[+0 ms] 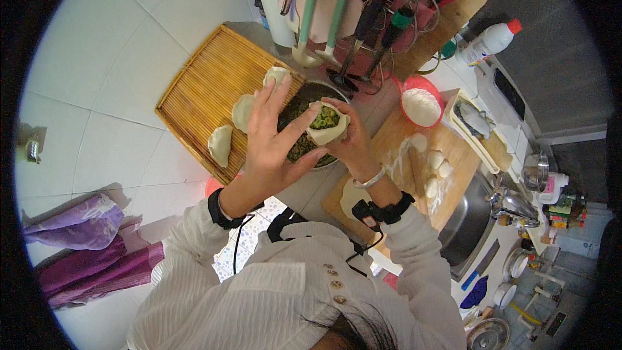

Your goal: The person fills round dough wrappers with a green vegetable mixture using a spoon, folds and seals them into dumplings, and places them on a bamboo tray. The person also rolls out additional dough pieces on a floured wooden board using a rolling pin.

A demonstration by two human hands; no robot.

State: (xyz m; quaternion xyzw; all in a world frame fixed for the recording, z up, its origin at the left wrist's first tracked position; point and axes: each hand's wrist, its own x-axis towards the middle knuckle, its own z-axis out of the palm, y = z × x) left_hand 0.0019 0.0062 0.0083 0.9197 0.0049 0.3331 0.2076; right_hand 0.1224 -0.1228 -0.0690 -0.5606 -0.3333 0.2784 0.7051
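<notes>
My right hand (352,143) holds an open dough wrapper (326,135) cupped around chopped green filling (325,117). The fingers of my left hand (272,141) are spread, and a fingertip touches the filling at the wrapper's rim. Below both hands stands a metal bowl of dark green filling (303,97), partly hidden by them. On the slatted bamboo tray (194,87) at the left lie several folded dumplings, one at the near edge (220,146), one beside my left hand (241,113) and one partly behind its fingertips (276,76).
A floured wooden board (398,155) at the right holds a rolling pin (418,180), dough pieces (431,187) and a flat dough round (354,197). Behind it is a red bowl of flour (422,106). A sink (466,223) adjoins the board. Ladles (311,14) hang at the back.
</notes>
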